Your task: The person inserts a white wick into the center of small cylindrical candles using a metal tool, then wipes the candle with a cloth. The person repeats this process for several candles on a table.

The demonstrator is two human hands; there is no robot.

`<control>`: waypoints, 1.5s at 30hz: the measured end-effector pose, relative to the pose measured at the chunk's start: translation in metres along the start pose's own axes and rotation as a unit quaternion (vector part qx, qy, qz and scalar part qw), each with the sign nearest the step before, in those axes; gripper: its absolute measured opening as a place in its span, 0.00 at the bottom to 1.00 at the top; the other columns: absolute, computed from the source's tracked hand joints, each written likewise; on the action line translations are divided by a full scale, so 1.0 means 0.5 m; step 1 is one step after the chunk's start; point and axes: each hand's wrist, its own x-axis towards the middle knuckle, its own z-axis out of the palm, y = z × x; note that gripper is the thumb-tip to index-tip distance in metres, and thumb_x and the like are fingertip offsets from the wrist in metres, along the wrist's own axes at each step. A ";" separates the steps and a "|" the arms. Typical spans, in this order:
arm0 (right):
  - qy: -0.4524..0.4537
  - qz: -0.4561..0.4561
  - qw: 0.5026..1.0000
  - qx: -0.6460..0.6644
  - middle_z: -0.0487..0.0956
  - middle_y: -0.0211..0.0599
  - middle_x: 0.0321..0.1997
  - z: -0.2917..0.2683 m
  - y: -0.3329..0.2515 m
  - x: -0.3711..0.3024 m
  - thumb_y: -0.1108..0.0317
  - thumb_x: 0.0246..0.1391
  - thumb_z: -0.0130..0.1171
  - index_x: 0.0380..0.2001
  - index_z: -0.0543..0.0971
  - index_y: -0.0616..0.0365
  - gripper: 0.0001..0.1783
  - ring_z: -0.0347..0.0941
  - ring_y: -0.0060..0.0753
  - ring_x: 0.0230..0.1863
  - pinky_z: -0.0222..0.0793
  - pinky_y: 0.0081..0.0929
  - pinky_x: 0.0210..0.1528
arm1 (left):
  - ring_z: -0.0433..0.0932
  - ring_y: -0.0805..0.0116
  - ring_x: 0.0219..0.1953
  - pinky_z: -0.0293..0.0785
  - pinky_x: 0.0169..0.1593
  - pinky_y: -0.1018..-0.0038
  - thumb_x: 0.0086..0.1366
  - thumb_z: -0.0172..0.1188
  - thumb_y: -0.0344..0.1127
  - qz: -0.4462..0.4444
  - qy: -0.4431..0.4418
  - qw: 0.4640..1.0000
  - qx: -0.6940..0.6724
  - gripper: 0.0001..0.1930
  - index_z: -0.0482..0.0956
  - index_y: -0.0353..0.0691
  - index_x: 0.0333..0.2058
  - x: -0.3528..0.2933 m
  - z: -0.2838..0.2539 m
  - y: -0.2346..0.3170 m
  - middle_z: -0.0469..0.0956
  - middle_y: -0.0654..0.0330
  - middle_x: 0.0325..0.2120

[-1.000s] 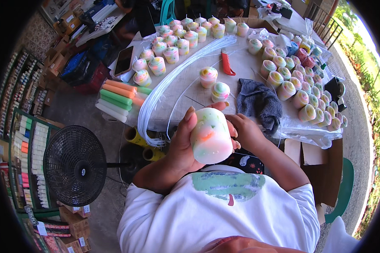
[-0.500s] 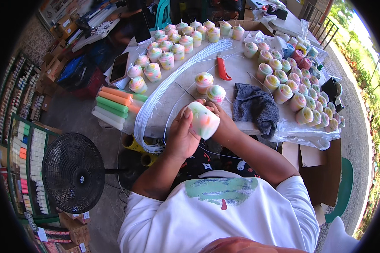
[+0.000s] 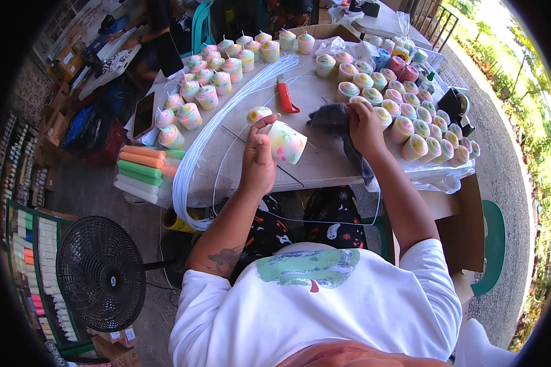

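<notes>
My left hand (image 3: 259,164) is closed around a cup-shaped candle (image 3: 289,144), white with pink, yellow and green flecks, tilted above the table's near edge. Just behind it stands another swirl-topped candle (image 3: 258,114), partly covered by my fingers. My right hand (image 3: 366,127) pinches a dark grey cloth (image 3: 330,117), lifting part of it while the rest hangs by the table edge. Beyond the held candle lies a red-handled cutter knife (image 3: 286,99). A thin dark rod (image 3: 289,175) shows below the held candle.
A long bundle of white wicks (image 3: 193,147) curves across the table. Wicked candles (image 3: 231,68) stand at the far left, wickless ones (image 3: 404,110) at the right. Taper candles (image 3: 139,168) and a phone (image 3: 144,114) lie left. A black fan (image 3: 101,272) stands nearby.
My right hand has left the candle, moved right and taken hold of the cloth, pulling it up. The left hand keeps the candle, now turned and slightly higher. The whole view has shifted.
</notes>
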 end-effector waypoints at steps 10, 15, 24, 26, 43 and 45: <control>0.157 -0.210 0.950 0.169 0.67 0.52 0.58 0.061 -0.184 0.001 0.58 0.49 0.63 0.40 0.80 0.53 0.16 0.60 0.51 0.60 0.56 0.43 0.59 | 0.71 0.66 0.50 0.67 0.55 0.70 0.66 0.51 0.47 -0.076 0.049 0.991 -0.094 0.24 0.63 0.35 0.53 0.120 0.102 -0.008 0.71 0.54 0.48; 0.117 -0.067 0.974 0.180 0.75 0.50 0.31 0.055 -0.193 0.041 0.67 0.50 0.59 0.25 0.74 0.62 0.09 0.73 0.53 0.31 0.68 0.39 0.31 | 0.71 0.68 0.46 0.66 0.50 0.74 0.65 0.52 0.52 -0.014 0.156 0.971 0.182 0.26 0.65 0.34 0.49 0.105 0.115 -0.019 0.71 0.55 0.43; -0.069 -0.296 0.953 0.012 0.77 0.45 0.24 -0.048 -0.255 0.114 0.56 0.56 0.49 0.27 0.77 0.59 0.17 0.74 0.52 0.28 0.71 0.42 0.30 | 0.71 0.64 0.41 0.66 0.47 0.71 0.69 0.42 0.51 0.166 0.058 0.916 0.361 0.25 0.67 0.31 0.48 0.082 0.086 0.038 0.72 0.52 0.40; -0.087 -0.337 0.937 -0.009 0.77 0.45 0.22 -0.060 -0.273 0.114 0.55 0.56 0.49 0.25 0.77 0.58 0.18 0.74 0.51 0.26 0.70 0.42 0.28 | 0.72 0.63 0.41 0.67 0.46 0.70 0.70 0.38 0.49 0.126 0.056 0.916 0.376 0.24 0.67 0.32 0.48 0.061 0.084 0.062 0.72 0.50 0.40; -0.010 -0.176 0.914 -0.366 0.70 0.28 0.54 -0.078 0.033 0.149 0.61 0.46 0.63 0.40 0.80 0.47 0.15 0.57 0.34 0.61 0.42 0.60 0.60 | 0.74 0.59 0.44 0.71 0.49 0.65 0.60 0.56 0.35 0.038 0.093 0.934 0.342 0.17 0.72 0.38 0.47 -0.085 -0.119 0.093 0.73 0.54 0.45; -0.127 -0.165 0.906 -0.369 0.70 0.29 0.52 -0.008 0.013 0.089 0.61 0.45 0.62 0.38 0.80 0.48 0.14 0.57 0.33 0.60 0.41 0.59 0.61 | 0.73 0.56 0.43 0.70 0.48 0.64 0.53 0.64 0.33 0.207 0.022 0.768 0.606 0.19 0.74 0.41 0.45 -0.067 -0.098 0.102 0.73 0.55 0.42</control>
